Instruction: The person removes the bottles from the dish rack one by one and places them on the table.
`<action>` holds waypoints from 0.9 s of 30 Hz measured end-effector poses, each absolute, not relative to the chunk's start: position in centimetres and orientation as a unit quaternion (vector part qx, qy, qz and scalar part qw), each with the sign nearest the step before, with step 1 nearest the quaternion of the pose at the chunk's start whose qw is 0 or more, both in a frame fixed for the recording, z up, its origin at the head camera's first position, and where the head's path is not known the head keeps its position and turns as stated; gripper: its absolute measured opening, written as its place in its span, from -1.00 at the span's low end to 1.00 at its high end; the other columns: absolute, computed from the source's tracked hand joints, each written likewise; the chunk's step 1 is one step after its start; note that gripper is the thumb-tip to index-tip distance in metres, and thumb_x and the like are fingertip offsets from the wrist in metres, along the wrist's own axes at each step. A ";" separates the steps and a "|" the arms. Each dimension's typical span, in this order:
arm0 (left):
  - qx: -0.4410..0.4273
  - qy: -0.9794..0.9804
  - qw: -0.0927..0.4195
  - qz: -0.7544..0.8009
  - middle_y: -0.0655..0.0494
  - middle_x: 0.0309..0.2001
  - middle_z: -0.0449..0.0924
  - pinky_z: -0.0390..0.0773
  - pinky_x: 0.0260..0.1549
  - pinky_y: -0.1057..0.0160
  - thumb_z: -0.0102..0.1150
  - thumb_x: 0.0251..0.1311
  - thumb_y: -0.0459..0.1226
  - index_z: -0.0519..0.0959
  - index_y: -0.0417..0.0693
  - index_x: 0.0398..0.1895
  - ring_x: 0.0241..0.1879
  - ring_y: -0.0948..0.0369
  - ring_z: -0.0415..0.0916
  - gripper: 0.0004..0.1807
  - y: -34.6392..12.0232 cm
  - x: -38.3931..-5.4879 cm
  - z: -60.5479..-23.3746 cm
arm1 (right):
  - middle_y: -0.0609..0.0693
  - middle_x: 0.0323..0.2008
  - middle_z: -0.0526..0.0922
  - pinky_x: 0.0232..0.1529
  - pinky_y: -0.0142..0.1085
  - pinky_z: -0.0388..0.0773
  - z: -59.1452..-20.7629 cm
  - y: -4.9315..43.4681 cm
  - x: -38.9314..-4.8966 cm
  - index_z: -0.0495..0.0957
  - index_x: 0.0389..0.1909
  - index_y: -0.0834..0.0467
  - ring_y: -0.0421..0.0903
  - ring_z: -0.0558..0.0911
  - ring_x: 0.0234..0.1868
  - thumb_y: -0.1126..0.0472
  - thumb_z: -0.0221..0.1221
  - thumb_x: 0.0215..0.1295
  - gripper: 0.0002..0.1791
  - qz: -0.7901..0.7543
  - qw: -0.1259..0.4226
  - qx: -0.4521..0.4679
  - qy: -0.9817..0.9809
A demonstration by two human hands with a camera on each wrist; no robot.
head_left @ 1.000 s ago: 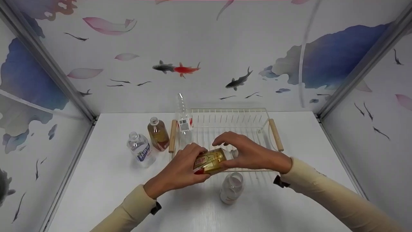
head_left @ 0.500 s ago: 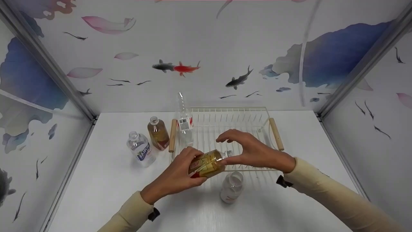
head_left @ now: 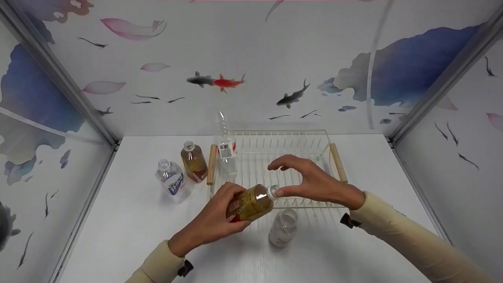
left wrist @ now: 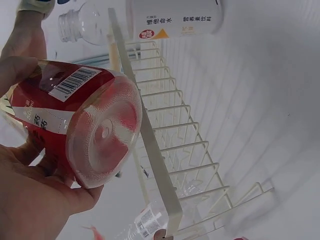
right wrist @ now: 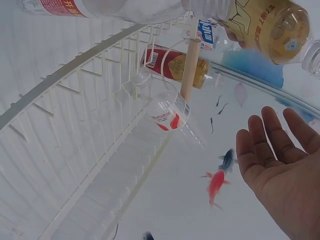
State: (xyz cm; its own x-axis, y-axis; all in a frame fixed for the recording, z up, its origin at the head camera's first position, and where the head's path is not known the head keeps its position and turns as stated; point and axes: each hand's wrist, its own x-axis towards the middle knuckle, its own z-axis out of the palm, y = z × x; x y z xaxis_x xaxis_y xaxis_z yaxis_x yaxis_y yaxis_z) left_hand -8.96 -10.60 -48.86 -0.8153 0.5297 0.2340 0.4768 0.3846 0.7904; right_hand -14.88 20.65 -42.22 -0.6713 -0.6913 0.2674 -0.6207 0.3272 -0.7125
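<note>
My left hand grips a plastic bottle with a gold and red label. The bottle is tilted, its uncapped-looking mouth turned right; its clear base faces the left wrist camera, where fingers and thumb wrap the red part. Fingers apart and gently bent, my right hand is beside the mouth. Its thumb tip overlaps the mouth in the head view; whether they touch, I cannot tell. In the right wrist view no object lies in its palm. Just below the held bottle, a clear bottle stands on the white table.
Behind the hands is a cream wire rack with wooden handles. A tall clear bottle leans inside its left end. Left of the rack stand an amber-looking bottle and a clear bottle with a purple label. Printed walls enclose the table.
The held bottle has shifted slightly left and turned, so its mouth shows more plainly. My right hand has drawn a little to the right. The other bottles stay put.
</note>
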 end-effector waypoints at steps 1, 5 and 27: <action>0.302 0.830 0.030 0.468 0.30 0.25 0.44 0.63 0.20 0.05 0.65 0.18 -0.13 0.44 0.17 0.40 0.21 0.24 0.46 -0.24 -10.6 -8.8 -48.9 | -0.12 0.28 0.68 0.36 -0.08 0.60 -42.2 20.7 -14.9 0.60 0.38 0.03 -0.07 0.63 0.30 0.11 0.56 0.35 -0.39 -0.418 0.042 -0.403 0.813; 0.302 0.823 0.036 0.480 0.30 0.30 0.42 0.62 0.29 -0.02 0.65 0.20 -0.11 0.44 0.24 0.48 0.26 0.23 0.46 -0.19 -10.8 -8.4 -49.1 | -0.11 0.29 0.68 0.37 -0.03 0.60 -42.3 21.0 -15.0 0.61 0.38 0.03 -0.06 0.63 0.31 0.14 0.54 0.38 -0.41 -0.421 0.037 -0.400 0.813; 0.320 0.762 0.054 0.560 0.26 0.38 0.51 0.60 0.40 0.03 0.69 0.21 -0.17 0.44 0.27 0.49 0.40 0.14 0.49 -0.18 -10.1 -6.4 -53.3 | -0.08 0.31 0.68 0.40 0.14 0.57 -43.2 21.8 -15.3 0.62 0.37 0.02 0.03 0.62 0.36 0.08 0.49 0.45 -0.47 -0.416 0.041 -0.357 0.835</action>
State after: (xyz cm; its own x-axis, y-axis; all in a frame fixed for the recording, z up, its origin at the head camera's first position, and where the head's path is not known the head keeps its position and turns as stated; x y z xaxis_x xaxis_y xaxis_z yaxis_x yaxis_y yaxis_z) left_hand -6.41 -10.08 -53.33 -0.7900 0.5473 0.2765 0.4273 0.1681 0.8883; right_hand -15.35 21.81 -43.24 -0.7413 -0.6311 0.2286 -0.5629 0.3990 -0.7238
